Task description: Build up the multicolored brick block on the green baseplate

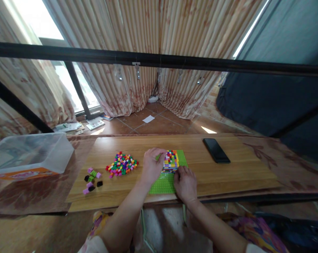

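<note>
A block build (171, 161) of small multicoloured bricks rises from a green studded baseplate (163, 185). At its left side is my left hand (152, 164), thumb and fingertips pinched together by the upper left corner; whatever they hold is too small to make out. My right hand (186, 181) rests at the front right corner of the build, over the baseplate, with its fingers curled in. Its fingertips are partly hidden, so I cannot see what they grip. Left of my left hand lies a pile of small coloured bricks (123, 164).
Larger pink, green and black pieces (91, 178) lie at the left of the wooden board (240, 175). A black phone (216, 150) lies at the right. Further left stands a clear plastic bin (50, 154). A dark bar (95, 55) crosses in front of the curtains.
</note>
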`<state>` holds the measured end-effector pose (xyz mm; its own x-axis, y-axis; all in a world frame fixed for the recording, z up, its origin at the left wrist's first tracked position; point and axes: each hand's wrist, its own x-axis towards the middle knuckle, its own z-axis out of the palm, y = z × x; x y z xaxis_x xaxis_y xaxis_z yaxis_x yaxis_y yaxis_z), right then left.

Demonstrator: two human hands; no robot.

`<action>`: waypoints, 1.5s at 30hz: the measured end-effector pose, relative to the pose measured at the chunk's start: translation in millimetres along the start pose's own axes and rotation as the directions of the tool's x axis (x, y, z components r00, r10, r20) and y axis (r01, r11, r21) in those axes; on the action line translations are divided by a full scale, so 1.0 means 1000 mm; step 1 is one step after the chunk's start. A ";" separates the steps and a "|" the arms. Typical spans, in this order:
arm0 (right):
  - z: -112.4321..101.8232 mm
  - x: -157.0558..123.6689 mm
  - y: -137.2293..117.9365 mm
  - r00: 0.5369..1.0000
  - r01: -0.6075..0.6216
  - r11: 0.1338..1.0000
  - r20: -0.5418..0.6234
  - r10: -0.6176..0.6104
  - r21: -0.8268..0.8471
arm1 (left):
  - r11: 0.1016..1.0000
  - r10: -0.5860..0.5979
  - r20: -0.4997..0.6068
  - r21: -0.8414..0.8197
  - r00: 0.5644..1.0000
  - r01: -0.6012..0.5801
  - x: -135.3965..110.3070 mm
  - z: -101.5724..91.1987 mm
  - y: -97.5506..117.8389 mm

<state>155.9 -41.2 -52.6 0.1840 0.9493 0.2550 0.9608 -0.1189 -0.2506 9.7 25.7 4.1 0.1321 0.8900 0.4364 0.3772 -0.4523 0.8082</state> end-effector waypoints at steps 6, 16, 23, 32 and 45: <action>0.000 0.000 0.000 1.000 -0.003 1.000 -0.007 0.003 0.012 | 0.991 0.040 -0.011 0.131 0.999 -0.038 -0.001 0.007 0.003; -0.001 0.000 -0.001 1.000 -0.006 1.000 0.001 0.006 0.025 | 0.972 0.002 -0.017 0.236 1.000 0.002 -0.002 0.005 0.005; 0.000 0.000 -0.001 1.000 -0.007 1.000 -0.005 0.007 0.023 | 0.966 -0.012 -0.034 0.258 0.999 0.020 -0.001 0.005 0.009; -0.002 -0.001 -0.001 1.000 -0.001 1.000 -0.011 0.001 0.015 | 0.965 0.008 -0.063 0.263 0.998 0.009 -0.001 0.008 0.008; 0.000 -0.001 0.000 1.000 0.004 1.000 -0.021 -0.004 0.024 | 0.885 0.100 0.039 0.453 0.994 -0.107 0.002 0.004 0.015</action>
<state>155.8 -42.2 -53.5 0.1847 0.9433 0.2759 0.9563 -0.1077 -0.2719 19.4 21.1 16.0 0.2052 0.8417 0.4995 0.7346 -0.4697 0.4897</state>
